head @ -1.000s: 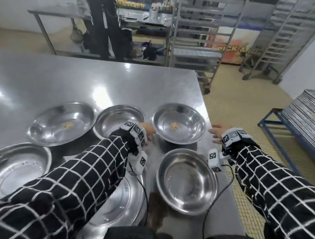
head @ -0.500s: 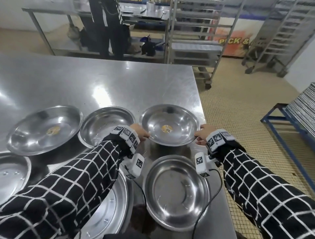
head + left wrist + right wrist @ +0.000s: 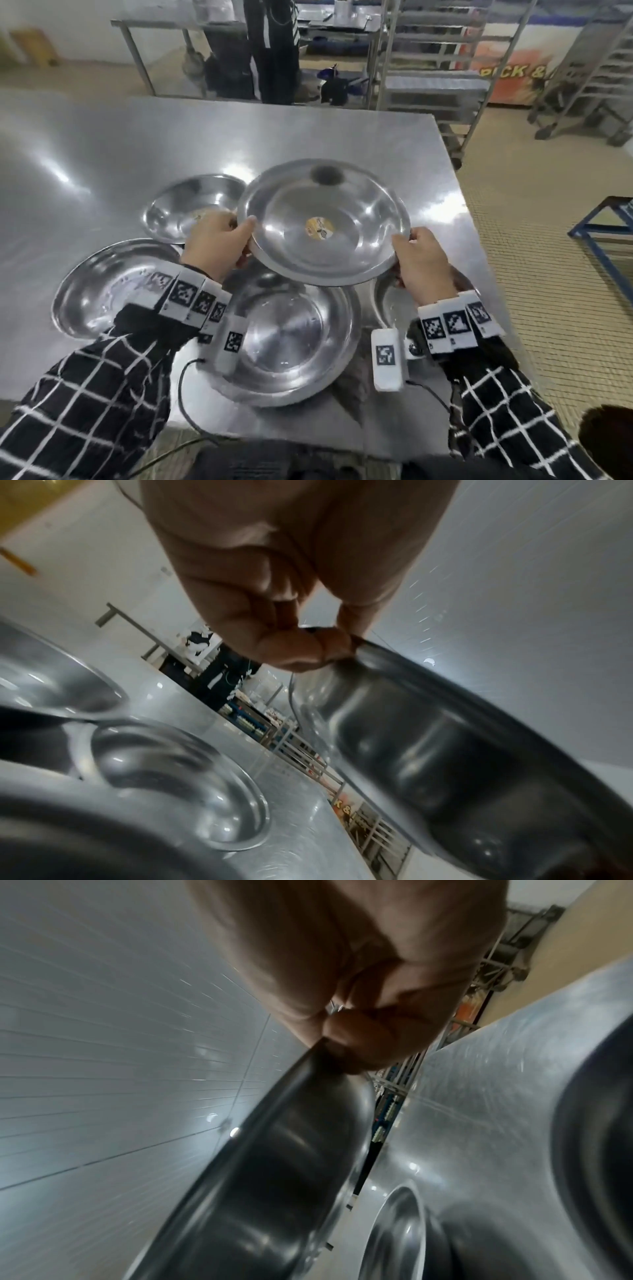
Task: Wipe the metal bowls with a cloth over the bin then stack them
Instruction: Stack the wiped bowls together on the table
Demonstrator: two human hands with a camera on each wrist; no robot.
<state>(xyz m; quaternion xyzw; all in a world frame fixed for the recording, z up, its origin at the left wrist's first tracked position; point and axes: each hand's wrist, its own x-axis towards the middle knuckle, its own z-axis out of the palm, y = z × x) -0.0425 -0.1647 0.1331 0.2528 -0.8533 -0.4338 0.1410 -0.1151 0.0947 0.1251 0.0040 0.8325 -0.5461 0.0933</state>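
Holding a metal bowl (image 3: 323,228) clear of the steel table (image 3: 171,144), a person grips it at opposite edges: the left hand (image 3: 215,245) pinches the rim on the left, thumb over the lip and fingers curled beneath, while the right hand (image 3: 423,260) clamps the rim on the right in the same way. Both wrist views show fingertips closed tight on the thin edge, the bowl's dark underside running away below them. The bowl sits mouth up, tipped slightly toward the wearer, with a round yellow sticker (image 3: 320,228) in its bottom. It hangs between the hands, directly above the gap among the other bowls: a large one (image 3: 291,346) just below and nearer the body, one (image 3: 106,291) to the left under the left wrist, another (image 3: 191,205) behind the left hand, and a fourth (image 3: 390,301) mostly hidden under the right hand. Neither cloth nor bin is clearly visible; a dark round shape (image 3: 606,435) at the lower right, off the table's edge, may be the bin, which would put it on the right hand's side. The wipe looks not yet begun.
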